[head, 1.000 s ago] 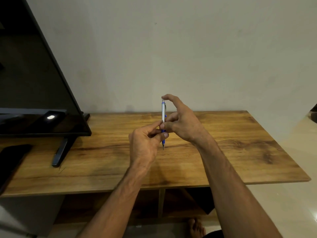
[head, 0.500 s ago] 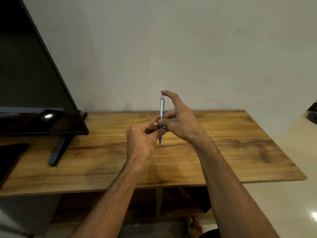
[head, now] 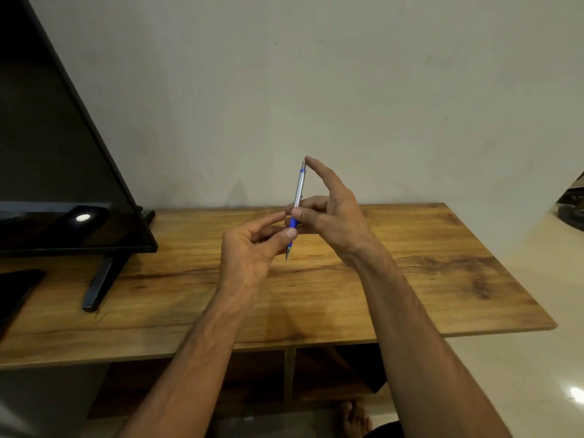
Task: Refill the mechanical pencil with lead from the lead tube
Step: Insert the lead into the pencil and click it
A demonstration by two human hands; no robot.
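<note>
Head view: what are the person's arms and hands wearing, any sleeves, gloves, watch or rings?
Nothing visible. The left hand and right hand are ungloved, with no rings on the fingers that show. The left forearm and right forearm are bare down to the frame edge: no sleeves, watch or bands.
</note>
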